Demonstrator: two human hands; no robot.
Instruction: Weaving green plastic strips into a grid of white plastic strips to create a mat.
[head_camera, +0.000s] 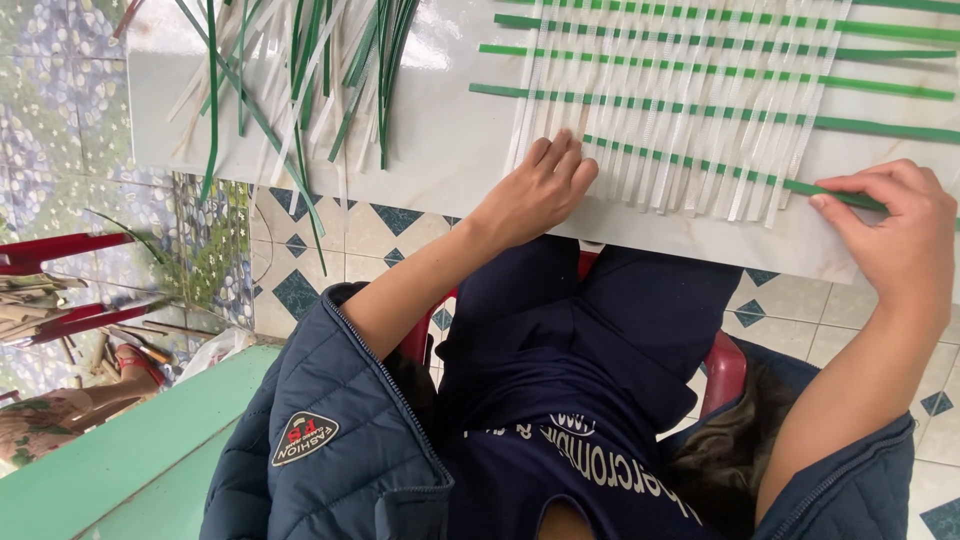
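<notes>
Green strip (700, 163) runs through the white strips (660, 120) on the desk (440, 150); right hand (895, 235) fingers pinch its end, left hand (540, 190) presses flat, fingers together.

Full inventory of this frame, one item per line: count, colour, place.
white strips: many, white, side by side on the board, running toward the person
green strips: about five, green, woven across the white ones
nearest green strip: one, green, lowest row, right end under the right hand
loose strips: a pile, green and white, board's upper left
board: one, pale marbled, top of view
floor tiles: white with blue diamonds, below the board
stool: one, red, under the person
ledge: one, light green, lower left
left hand: pressing the white strips' near ends
right hand: pinching the nearest green strip
</notes>
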